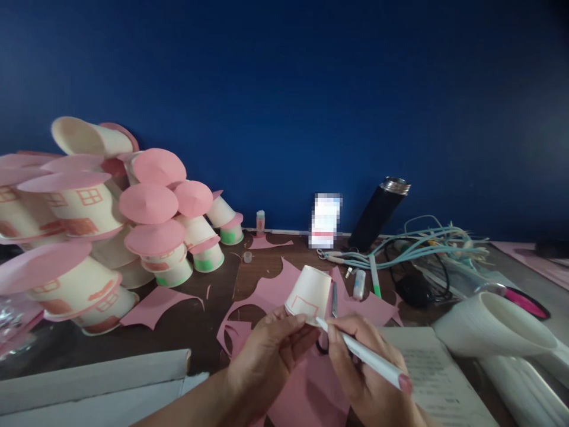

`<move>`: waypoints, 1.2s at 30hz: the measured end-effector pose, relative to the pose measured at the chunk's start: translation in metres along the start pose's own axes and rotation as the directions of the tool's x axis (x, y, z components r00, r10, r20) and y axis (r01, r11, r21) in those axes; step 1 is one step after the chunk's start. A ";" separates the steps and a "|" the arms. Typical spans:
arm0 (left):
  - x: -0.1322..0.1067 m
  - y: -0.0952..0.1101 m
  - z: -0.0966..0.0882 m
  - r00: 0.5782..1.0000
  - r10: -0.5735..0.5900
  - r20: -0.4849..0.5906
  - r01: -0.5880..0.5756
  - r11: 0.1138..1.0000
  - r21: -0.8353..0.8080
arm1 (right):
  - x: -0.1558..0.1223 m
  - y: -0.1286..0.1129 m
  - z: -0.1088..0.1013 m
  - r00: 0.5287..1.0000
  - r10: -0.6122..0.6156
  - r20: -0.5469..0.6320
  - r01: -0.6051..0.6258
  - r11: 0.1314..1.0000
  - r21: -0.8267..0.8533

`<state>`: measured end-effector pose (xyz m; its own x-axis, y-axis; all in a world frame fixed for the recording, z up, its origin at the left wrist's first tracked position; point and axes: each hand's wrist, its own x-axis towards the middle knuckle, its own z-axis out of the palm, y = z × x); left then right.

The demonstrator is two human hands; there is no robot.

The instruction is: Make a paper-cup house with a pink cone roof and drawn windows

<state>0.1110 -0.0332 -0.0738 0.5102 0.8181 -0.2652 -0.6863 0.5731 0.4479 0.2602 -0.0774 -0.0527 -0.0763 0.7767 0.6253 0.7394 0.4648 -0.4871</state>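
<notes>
My left hand [267, 356] grips the rim of an upside-down paper cup [310, 292] that bears a red outlined rectangle. My right hand [362, 370] is closed round a white marker [364, 354] with a pink end cap. The marker's tip rests at the cup's rim. Both hands hover over cut pink paper sheets [271, 293] on the dark wooden table [191, 323].
A heap of finished cup houses with pink cone roofs [146, 204] fills the left. A stack of plain cups [489, 326] lies at right on an open booklet [427, 367]. Black flask [377, 213], glue stick [260, 222], cables [422, 246], pens [359, 283] and scissors lie behind.
</notes>
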 end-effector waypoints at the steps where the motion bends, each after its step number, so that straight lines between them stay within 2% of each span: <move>1: 0.001 0.000 0.000 1.000 -0.001 -0.006 0.001 1.000 -0.002 | -0.001 0.000 0.000 1.000 0.002 0.011 -0.002 1.000 -0.014; 9: 0.002 -0.001 -0.003 0.999 -0.004 -0.039 0.003 1.000 -0.016 | -0.004 -0.001 0.002 0.998 0.003 0.062 -0.001 1.000 -0.023; 15: 0.001 -0.002 -0.002 1.000 0.006 -0.030 -0.006 1.000 -0.023 | -0.004 -0.003 -0.001 0.999 0.001 0.049 -0.001 1.000 0.000; 18: 0.000 -0.003 -0.003 0.999 0.028 -0.024 -0.028 0.999 -0.022 | -0.004 -0.004 -0.006 1.000 0.017 0.000 -0.017 1.000 0.026; 22: 0.000 -0.003 -0.005 0.997 0.053 -0.055 -0.055 0.998 -0.027 | -0.003 0.001 -0.008 0.989 0.051 -0.142 -0.041 0.997 0.072; 24: 0.000 -0.003 -0.004 0.993 0.063 -0.096 -0.066 0.997 -0.034 | -0.001 0.007 -0.004 0.974 0.106 -0.201 -0.092 0.993 0.078; 26: 0.001 -0.002 -0.003 0.991 0.061 -0.121 -0.068 0.997 -0.049 | 0.002 0.014 0.001 0.954 0.220 -0.206 -0.195 0.972 0.134; 28: 0.001 -0.001 0.000 0.990 0.039 -0.136 -0.047 0.997 -0.057 | 0.005 0.020 0.006 0.907 0.382 -0.174 -0.331 0.906 0.266; 31: 0.000 0.000 0.004 0.988 -0.004 -0.157 -0.004 0.999 -0.052 | 0.011 0.026 0.010 0.799 0.596 -0.072 -0.480 0.706 0.522; 34: -0.002 0.001 0.006 0.983 -0.071 -0.172 0.063 0.997 -0.050 | 0.013 0.029 0.011 0.699 0.705 0.121 -0.578 0.457 0.676; 36: -0.003 0.000 0.007 0.980 -0.116 -0.164 0.109 0.993 -0.047 | 0.013 0.030 0.012 0.660 0.712 0.239 -0.633 0.356 0.688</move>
<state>0.1132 -0.0360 -0.0673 0.4940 0.7427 -0.4521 -0.6500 0.6608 0.3754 0.2733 -0.0481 -0.0666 0.3168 0.9451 -0.0798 -0.1492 -0.0335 -0.9882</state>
